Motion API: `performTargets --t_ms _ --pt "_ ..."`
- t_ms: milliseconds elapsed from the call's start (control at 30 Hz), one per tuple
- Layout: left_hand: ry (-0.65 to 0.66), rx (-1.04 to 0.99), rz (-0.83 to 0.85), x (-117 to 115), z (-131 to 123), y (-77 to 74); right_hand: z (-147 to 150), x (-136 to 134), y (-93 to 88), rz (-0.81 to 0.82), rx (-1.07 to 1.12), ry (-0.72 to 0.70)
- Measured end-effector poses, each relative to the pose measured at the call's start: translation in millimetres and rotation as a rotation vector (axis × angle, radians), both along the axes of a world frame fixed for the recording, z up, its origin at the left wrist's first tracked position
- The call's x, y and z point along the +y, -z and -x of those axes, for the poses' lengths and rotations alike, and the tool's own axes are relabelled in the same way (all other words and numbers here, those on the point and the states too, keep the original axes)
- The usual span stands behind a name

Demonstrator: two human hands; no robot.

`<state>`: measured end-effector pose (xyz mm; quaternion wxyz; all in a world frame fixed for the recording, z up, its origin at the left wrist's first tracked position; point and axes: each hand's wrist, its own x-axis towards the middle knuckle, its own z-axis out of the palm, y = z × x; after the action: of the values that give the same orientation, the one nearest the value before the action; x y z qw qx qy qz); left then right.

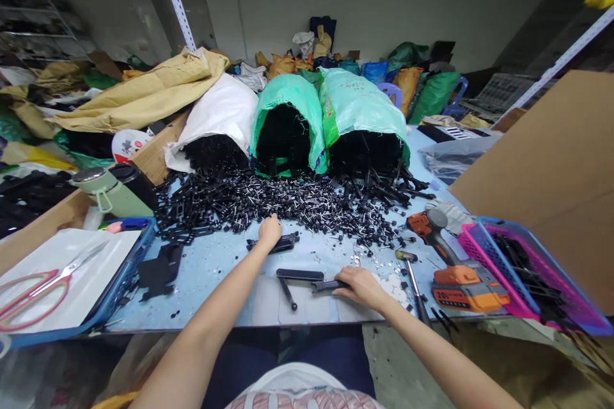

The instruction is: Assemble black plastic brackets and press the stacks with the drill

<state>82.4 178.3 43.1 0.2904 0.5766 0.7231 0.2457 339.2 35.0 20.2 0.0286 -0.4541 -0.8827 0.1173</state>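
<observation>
My left hand [269, 231] reaches forward to the near edge of a heap of small black pieces [288, 201], its fingers curled down among them, beside a flat black plastic part [274, 244]. What the fingers hold is hidden. My right hand [361, 285] rests on the pale blue table [220, 262] and presses on the end of a black bracket assembly [307, 277] lying in front of me.
Three sacks spill black parts at the back: a white sack [218, 118], a green sack [288, 108] and another green sack [359, 108]. An orange cordless drill [451, 268], a hammer [413, 284] and a pink-and-blue basket [532, 275] lie right. A blue tray with scissors [38, 287] and a green flask [110, 195] lie left.
</observation>
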Motion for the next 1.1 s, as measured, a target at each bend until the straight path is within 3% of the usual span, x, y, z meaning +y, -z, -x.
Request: performTargets --t_ms 67,133,233,400,567,800,967,1100 --pt "-0.007 -0.09 0.008 8 4 0.8 2 11 0.4 -0.029 0.018 0.064" --pt "-0.012 -0.199 0.007 0 6 1.7 6 30 -0.4 -0.076 -0.021 0.231" --pt "-0.022 -0.392 0.051 -32 13 2.1 8 64 1.2 -0.111 -0.083 0.457" --pt "-0.08 -0.698 0.231 -96 33 6.3 4 93 12.6 -0.049 -0.031 0.458" --pt "-0.154 -0.871 0.321 -120 39 14.6 0 85 10.7 -0.008 0.095 0.411" --pt "-0.151 -0.875 0.342 -117 32 25.1 14 51 -23.1 0.133 0.533 0.315" --pt "-0.162 -0.765 0.189 -116 27 36.0 31 30 -33.9 0.27 0.485 0.292" --pt "-0.109 -0.713 0.155 -115 29 39.3 41 27 -34.0 0.216 0.373 0.239"
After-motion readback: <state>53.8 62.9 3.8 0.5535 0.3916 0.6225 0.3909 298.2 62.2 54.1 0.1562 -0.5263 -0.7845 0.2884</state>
